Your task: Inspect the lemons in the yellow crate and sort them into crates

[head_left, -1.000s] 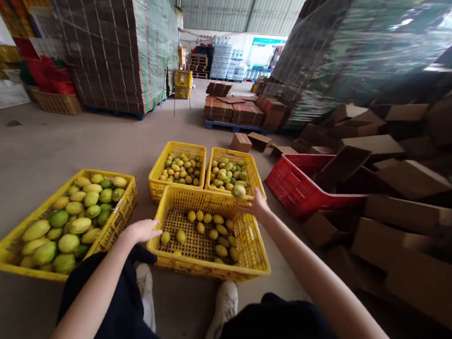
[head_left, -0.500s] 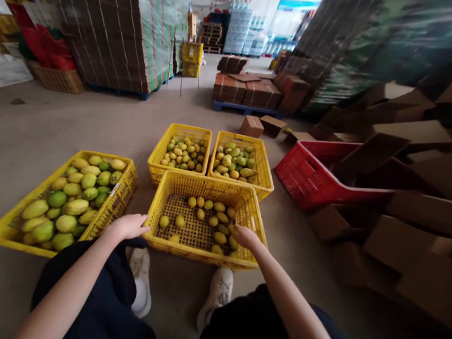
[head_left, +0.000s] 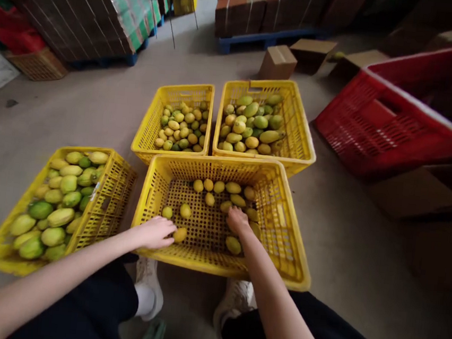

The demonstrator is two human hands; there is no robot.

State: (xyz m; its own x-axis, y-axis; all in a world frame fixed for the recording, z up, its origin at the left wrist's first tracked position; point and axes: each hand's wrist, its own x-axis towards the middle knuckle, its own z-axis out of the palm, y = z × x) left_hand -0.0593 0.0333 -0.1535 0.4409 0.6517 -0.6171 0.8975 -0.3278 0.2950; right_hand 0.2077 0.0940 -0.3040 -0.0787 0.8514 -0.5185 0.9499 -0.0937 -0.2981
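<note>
In front of my feet stands a yellow plastic crate [head_left: 200,265] with scattered oval yellow-green fruit on its perforated floor. My left hand [head_left: 158,232] reaches over the near left rim, fingers stretched out and apart, the tips at a yellow fruit [head_left: 180,234]. Inside the right half, my right hand [head_left: 239,221] is lowered among the fruit with its fingers curled down, close by another fruit [head_left: 225,207]. What lies under those fingers is hidden. A greenish-yellow fruit [head_left: 233,245] rests just nearer to me than the right hand.
Two yellow crates, left [head_left: 144,124] and right [head_left: 303,134], hold similar fruit behind the near one. A fuller yellow crate [head_left: 105,200] stands at left. A red crate [head_left: 359,113], a small carton [head_left: 278,62] and a blue pallet [head_left: 262,37] of boxes lie beyond.
My left hand has gone from the crate's left rim to the fruit inside. My right hand has moved from the right side inward and down. The view has tilted downward.
</note>
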